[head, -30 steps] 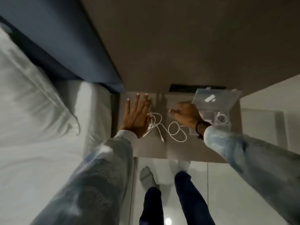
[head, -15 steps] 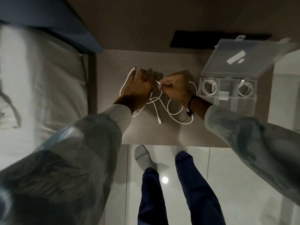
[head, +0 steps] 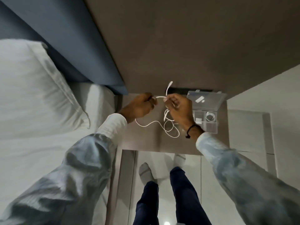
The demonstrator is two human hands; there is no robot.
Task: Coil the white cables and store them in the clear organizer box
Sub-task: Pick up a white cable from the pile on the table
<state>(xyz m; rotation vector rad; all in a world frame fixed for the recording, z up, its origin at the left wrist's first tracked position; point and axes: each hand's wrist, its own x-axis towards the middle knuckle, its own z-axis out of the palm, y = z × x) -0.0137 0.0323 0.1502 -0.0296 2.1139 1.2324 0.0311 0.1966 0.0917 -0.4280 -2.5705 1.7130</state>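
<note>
A white cable [head: 155, 122] hangs in loose loops over the small brown nightstand [head: 142, 142]. My left hand [head: 140, 106] is closed around one stretch of it. My right hand [head: 178, 107] pinches the cable a short way to the right, so a taut piece runs between the hands and the plug end sticks up above my right fingers. The clear organizer box [head: 204, 125] stands at the nightstand's right side with its lid [head: 209, 101] tipped back. A coiled white cable [head: 210, 118] lies in one rear compartment.
A bed with a white pillow [head: 32, 88] and a dark blue headboard [head: 78, 51] fills the left. A brown wall rises behind the nightstand, with a black slot [head: 181, 91] at its base. My legs and grey socks stand on the pale tiled floor [head: 250, 135] below.
Both hands have lifted off the nightstand with the cable, pulling a stretch taut between them. The camera has tilted up and back, so the box looks smaller.
</note>
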